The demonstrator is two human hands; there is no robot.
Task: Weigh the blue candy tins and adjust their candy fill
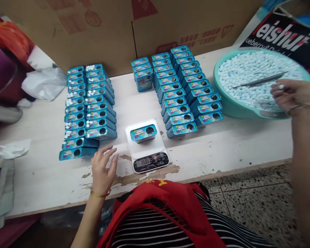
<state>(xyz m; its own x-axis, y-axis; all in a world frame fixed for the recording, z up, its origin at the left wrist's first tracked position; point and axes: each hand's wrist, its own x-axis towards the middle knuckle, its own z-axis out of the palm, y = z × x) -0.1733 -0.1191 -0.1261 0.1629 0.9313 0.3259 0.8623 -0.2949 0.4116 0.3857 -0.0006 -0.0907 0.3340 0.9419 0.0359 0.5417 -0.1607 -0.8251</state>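
Observation:
My left hand (103, 168) is over the table between the left rows of tins and the scale, its fingers apart and holding nothing. At the right, my right hand (289, 93) is above the edge of a turquoise basin (229, 106), its fingers pinched on a small white candy (281, 87). Many pale candies (248, 69) fill the basin, and a dark thin tool (260, 81) lies on them. One blue tin (144, 132) with a round hole in its top stands on the white scale (147, 155), whose display seems to read 1535.
Blue tins (100, 115) stand in two rows at the left, some with white candies on top. More tins (175, 93) stand right of centre. Behind them is a cardboard box (93, 44). A plastic bag (45, 82) and metal cup (5, 112) lie at the far left.

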